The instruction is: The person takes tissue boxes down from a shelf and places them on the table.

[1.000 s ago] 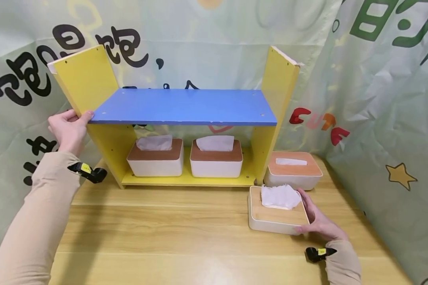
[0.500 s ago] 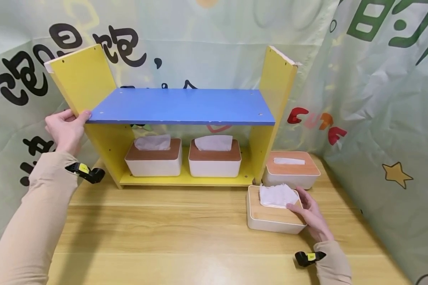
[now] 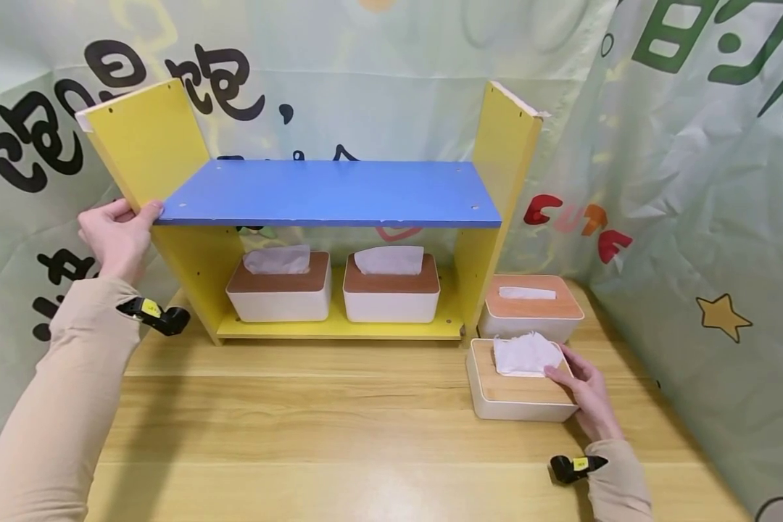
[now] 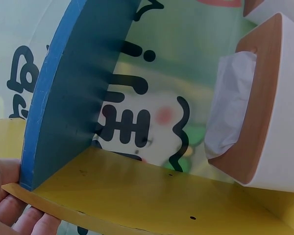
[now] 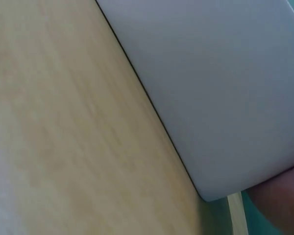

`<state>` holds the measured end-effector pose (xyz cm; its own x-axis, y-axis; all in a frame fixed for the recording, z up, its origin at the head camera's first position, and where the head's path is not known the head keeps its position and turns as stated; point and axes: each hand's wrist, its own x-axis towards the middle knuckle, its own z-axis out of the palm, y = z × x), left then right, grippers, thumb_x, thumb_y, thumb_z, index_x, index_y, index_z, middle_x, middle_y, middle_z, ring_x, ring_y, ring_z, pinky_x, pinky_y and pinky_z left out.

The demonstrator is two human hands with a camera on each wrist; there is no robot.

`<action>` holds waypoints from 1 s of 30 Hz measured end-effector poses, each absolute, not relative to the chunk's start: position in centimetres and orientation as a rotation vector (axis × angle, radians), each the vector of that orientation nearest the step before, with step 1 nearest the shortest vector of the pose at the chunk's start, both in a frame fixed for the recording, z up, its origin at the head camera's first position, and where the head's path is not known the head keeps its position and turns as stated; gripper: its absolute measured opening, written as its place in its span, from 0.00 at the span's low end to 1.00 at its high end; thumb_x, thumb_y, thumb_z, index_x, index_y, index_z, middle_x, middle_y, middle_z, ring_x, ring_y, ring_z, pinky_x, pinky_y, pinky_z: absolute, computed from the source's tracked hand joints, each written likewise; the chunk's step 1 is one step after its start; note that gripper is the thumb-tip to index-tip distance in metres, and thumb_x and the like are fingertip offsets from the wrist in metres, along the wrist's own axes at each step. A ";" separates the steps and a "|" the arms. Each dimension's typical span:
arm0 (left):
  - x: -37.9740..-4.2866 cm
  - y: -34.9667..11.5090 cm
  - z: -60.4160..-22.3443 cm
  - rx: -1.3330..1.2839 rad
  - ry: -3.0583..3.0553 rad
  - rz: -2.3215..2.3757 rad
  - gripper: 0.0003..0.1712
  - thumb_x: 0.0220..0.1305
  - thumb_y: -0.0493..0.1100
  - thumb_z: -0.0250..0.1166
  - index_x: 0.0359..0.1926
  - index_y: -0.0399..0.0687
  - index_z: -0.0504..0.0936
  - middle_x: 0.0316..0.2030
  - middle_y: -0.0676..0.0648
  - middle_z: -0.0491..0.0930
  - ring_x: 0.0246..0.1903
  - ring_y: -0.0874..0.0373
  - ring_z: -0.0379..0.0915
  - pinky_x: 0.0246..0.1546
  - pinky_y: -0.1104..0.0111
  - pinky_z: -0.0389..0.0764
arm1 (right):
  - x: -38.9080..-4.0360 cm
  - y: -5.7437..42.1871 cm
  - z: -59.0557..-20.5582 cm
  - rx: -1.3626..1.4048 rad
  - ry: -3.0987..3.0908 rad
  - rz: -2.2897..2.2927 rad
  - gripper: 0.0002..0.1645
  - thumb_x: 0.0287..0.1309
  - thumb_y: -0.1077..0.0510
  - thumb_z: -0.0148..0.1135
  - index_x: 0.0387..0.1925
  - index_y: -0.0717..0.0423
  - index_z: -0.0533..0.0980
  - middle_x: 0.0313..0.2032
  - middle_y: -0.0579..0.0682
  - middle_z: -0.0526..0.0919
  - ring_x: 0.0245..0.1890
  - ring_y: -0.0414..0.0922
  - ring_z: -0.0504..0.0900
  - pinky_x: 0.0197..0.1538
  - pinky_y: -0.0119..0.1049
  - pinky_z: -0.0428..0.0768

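Observation:
My left hand (image 3: 117,239) grips the left yellow side panel (image 3: 146,145) of a small shelf unit, where the blue shelf board (image 3: 333,192) meets it. In the left wrist view its fingers (image 4: 44,226) wrap the panel's outer side. My right hand (image 3: 592,402) holds a white tissue box (image 3: 522,411) with a light wood lid at its right end, thumb on the lid beside the tuft of tissue (image 3: 525,355). The box sits on the table in front of the unit's right foot. Its white wall (image 5: 201,93) fills much of the right wrist view, a finger (image 5: 279,198) at its corner.
Two tissue boxes with brown lids, one left (image 3: 277,306) and one right (image 3: 391,307), stand on the unit's yellow bottom board (image 3: 339,330). Another box (image 3: 531,328) stands right of the unit, behind the held one. A printed cloth (image 3: 378,94) hangs behind the wooden table (image 3: 287,428).
My right thumb has shifted from the box's front corner onto its lid. The held box has then slid a little to the right and straightened. The left hand keeps its grip.

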<state>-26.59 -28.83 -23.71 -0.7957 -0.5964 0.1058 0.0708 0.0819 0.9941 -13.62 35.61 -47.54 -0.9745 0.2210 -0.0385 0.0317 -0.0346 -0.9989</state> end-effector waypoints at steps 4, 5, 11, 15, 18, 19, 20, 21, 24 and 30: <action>-26.6 -28.9 -23.7 0.518 -1.866 -1.762 0.30 0.58 0.40 0.73 0.62 0.41 0.78 0.12 0.71 0.78 0.20 0.80 0.76 0.30 0.88 0.74 | -13.6 36.2 -47.6 -0.261 -2.051 2.163 0.34 0.64 0.65 0.63 0.70 0.52 0.67 0.46 0.18 0.78 0.49 0.19 0.73 0.50 0.12 0.73; -26.6 -28.9 -23.7 0.519 -1.862 -1.764 0.30 0.58 0.40 0.73 0.62 0.41 0.79 0.12 0.70 0.78 0.20 0.80 0.76 0.31 0.88 0.74 | -13.5 36.4 -47.6 -0.260 -2.045 2.166 0.33 0.64 0.65 0.63 0.69 0.51 0.68 0.46 0.17 0.78 0.49 0.19 0.73 0.50 0.12 0.73; -26.6 -28.9 -23.8 0.516 -1.856 -1.766 0.30 0.58 0.40 0.73 0.61 0.40 0.79 0.12 0.70 0.78 0.20 0.80 0.76 0.32 0.88 0.75 | -13.1 37.3 -47.7 -0.252 -1.984 2.214 0.31 0.64 0.67 0.63 0.66 0.43 0.72 0.46 0.18 0.79 0.48 0.19 0.74 0.49 0.13 0.74; -26.7 -28.9 -23.9 0.511 -1.855 -1.769 0.30 0.58 0.40 0.73 0.61 0.40 0.79 0.12 0.70 0.78 0.19 0.80 0.76 0.31 0.88 0.74 | -13.0 37.9 -47.8 -0.231 -1.975 2.211 0.29 0.64 0.67 0.63 0.62 0.39 0.76 0.47 0.19 0.80 0.49 0.20 0.74 0.49 0.13 0.75; -26.7 -28.9 -23.9 0.516 -1.859 -1.767 0.30 0.58 0.40 0.73 0.61 0.40 0.79 0.12 0.70 0.78 0.19 0.80 0.76 0.31 0.88 0.74 | -13.1 38.3 -47.9 -0.202 -1.972 2.209 0.28 0.64 0.68 0.62 0.59 0.37 0.78 0.47 0.20 0.81 0.49 0.20 0.75 0.49 0.13 0.75; -26.7 -28.9 -23.9 0.518 -1.858 -1.769 0.30 0.58 0.40 0.73 0.61 0.40 0.79 0.12 0.70 0.77 0.20 0.80 0.76 0.31 0.88 0.75 | -13.1 38.5 -47.9 -0.191 -1.965 2.216 0.28 0.64 0.68 0.62 0.58 0.36 0.78 0.47 0.21 0.81 0.49 0.21 0.75 0.49 0.14 0.75; -26.7 -28.9 -23.9 0.520 -1.859 -1.769 0.30 0.58 0.40 0.73 0.61 0.40 0.79 0.12 0.70 0.77 0.20 0.80 0.76 0.31 0.88 0.75 | -13.1 38.6 -47.9 -0.180 -1.967 2.220 0.28 0.64 0.68 0.61 0.57 0.35 0.79 0.47 0.21 0.81 0.48 0.21 0.75 0.49 0.14 0.76; -26.7 -28.9 -23.9 0.521 -1.858 -1.771 0.30 0.58 0.40 0.73 0.61 0.40 0.79 0.12 0.70 0.77 0.20 0.80 0.76 0.31 0.88 0.75 | -13.1 38.7 -48.0 -0.171 -1.963 2.226 0.28 0.65 0.69 0.61 0.57 0.34 0.79 0.48 0.21 0.81 0.48 0.21 0.76 0.49 0.14 0.76; -26.7 -28.9 -23.8 0.521 -1.851 -1.782 0.30 0.58 0.40 0.74 0.61 0.40 0.79 0.12 0.69 0.77 0.20 0.80 0.76 0.32 0.88 0.75 | -13.1 38.8 -48.0 -0.155 -1.957 2.242 0.28 0.65 0.69 0.61 0.55 0.33 0.79 0.47 0.21 0.82 0.48 0.21 0.76 0.48 0.14 0.76; -26.6 -28.8 -23.8 0.527 -1.852 -1.787 0.30 0.58 0.41 0.73 0.62 0.41 0.78 0.13 0.69 0.78 0.24 0.79 0.76 0.35 0.87 0.74 | -13.2 39.0 -48.0 -0.162 -1.959 2.236 0.28 0.65 0.69 0.61 0.55 0.33 0.79 0.47 0.21 0.82 0.48 0.21 0.75 0.48 0.14 0.76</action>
